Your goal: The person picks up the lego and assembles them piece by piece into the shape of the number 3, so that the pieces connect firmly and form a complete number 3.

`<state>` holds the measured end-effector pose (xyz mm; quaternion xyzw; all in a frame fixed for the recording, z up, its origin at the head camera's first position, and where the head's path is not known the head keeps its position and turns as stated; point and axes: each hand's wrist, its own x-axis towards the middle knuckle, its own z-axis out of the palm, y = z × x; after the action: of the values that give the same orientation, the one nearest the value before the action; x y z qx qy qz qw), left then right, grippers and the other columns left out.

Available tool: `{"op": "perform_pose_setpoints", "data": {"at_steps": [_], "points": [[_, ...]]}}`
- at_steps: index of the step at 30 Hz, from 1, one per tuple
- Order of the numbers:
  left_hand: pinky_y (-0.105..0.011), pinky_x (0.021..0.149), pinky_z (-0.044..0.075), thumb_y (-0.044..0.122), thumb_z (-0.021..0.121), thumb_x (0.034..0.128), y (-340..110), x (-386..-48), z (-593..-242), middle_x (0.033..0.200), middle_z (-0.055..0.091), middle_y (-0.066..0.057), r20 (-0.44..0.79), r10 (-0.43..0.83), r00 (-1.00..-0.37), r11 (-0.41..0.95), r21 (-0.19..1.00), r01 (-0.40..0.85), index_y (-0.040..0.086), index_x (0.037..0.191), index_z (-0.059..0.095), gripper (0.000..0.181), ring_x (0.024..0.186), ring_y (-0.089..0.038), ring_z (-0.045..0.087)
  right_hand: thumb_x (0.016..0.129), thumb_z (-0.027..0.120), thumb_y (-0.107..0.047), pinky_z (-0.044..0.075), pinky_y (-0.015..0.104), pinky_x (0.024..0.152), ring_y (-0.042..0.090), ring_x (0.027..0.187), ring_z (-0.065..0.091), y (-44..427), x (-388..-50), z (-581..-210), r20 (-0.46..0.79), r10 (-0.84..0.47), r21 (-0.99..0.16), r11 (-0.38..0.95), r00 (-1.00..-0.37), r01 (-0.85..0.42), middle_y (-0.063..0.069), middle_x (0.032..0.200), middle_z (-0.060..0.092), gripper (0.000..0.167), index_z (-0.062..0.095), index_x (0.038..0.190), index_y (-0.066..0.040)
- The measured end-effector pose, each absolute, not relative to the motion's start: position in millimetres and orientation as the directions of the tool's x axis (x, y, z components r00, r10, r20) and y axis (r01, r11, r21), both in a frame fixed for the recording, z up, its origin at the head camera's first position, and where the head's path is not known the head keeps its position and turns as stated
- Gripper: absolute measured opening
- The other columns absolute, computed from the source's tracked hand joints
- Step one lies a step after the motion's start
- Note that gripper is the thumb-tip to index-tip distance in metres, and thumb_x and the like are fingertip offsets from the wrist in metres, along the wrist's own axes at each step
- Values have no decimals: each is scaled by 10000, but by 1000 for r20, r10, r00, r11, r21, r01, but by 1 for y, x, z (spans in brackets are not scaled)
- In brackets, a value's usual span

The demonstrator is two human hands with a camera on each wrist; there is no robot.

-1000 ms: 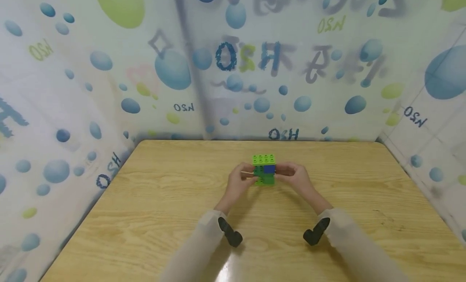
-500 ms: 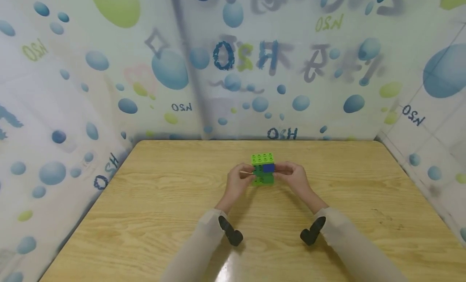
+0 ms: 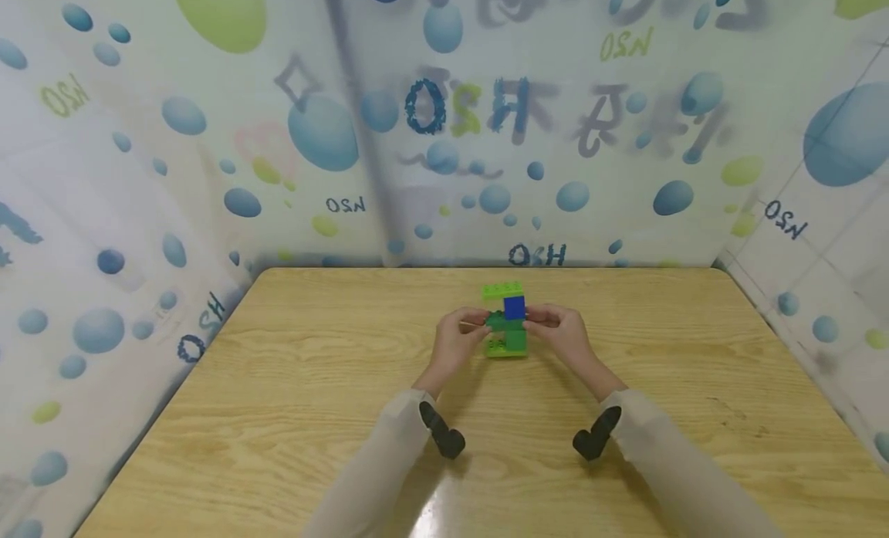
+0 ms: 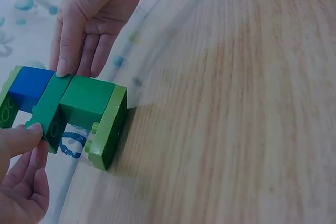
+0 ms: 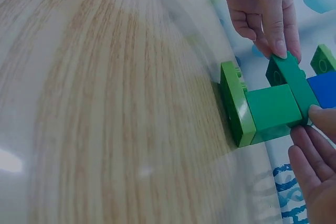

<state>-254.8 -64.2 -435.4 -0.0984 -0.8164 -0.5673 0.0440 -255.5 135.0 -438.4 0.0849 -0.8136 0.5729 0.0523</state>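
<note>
Both hands hold one stack of toy building blocks in the middle of the table's far half. From the bottom up it has a light green plate (image 3: 505,353), a green block (image 3: 516,340), a dark green brick (image 3: 505,323), a blue block (image 3: 515,307) and another light green plate (image 3: 503,291). My left hand (image 3: 454,340) pinches the left end of the dark green brick between thumb and fingers. At its other end, my right hand (image 3: 564,336) pinches the same brick. Whether the bottom plate touches the table cannot be told.
The wooden table (image 3: 333,384) stretches out on all sides of the hands. Behind its far edge stands a wall covering (image 3: 444,191) printed with blue and green drops. A black strap piece (image 3: 441,431) sits at the left cuff, another (image 3: 597,434) at the right.
The block stack has tilted, so its top plate shows less of its studded face and more of the front sides shows. Both hands have kept their grip and moved only slightly.
</note>
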Motion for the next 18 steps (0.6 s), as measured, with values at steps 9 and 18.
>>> {"op": "perform_pose_setpoints", "data": {"at_steps": [9,18], "points": [[-269,791,483,51,648,841,-65,-262,-437,1017,659,-83,154,138,-978,340,921,193,10,1072,663,235,916,-198,610,831,687,-140,513,340,713,265,837,637,135,-259,-438,140,-68,-911,382,-988,-156,167,927,667,324,641,1113,12],[-280,804,479,34,612,869,-65,-266,-442,1097,636,-108,93,162,-982,351,925,145,-9,1137,627,271,963,-207,603,834,671,-82,496,383,763,301,883,621,134,-264,-441,80,-87,-890,442,-993,-111,194,972,652,344,609,1149,40]]}}
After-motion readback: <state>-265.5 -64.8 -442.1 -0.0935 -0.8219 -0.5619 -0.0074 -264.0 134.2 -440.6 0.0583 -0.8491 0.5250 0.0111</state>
